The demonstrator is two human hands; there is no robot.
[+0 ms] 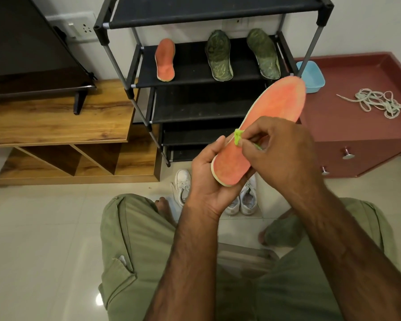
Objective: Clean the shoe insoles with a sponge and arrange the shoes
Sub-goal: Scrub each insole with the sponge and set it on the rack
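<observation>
**Sponge at the edge of the orange insole**

The black shoe rack [190, 66] stands ahead against the wall. Its second shelf carries one orange insole [164, 60] and two green-patterned insoles [218, 55], laid flat and apart. To its right is a maroon drawer cabinet [357, 130], with a blue plastic basin [310, 76] and a heap of white laces [377, 103] on top.

In front of the rack the person holds a second orange insole [273, 107] in the air, its toe end slanting up toward the basin. The left hand [204, 181] cups the heel end from below, fingers curled under and thumb against the near edge. The right hand [283, 156] pinches a small bright green sponge [238, 136] between thumb and fingertips and presses it on the insole's left edge, about mid-length. A pair of white sneakers [248, 198] sits on the tiled floor below.

The step in hand looks like wiping this insole. The unsupported toe half will likely flex under pressure, so short strokes near the supporting hand should work best. Sliding the left hand forward would help as the sponge moves toward the toe. So small a sponge probably calls for overlapping passes and for care along the pale rim.
</observation>
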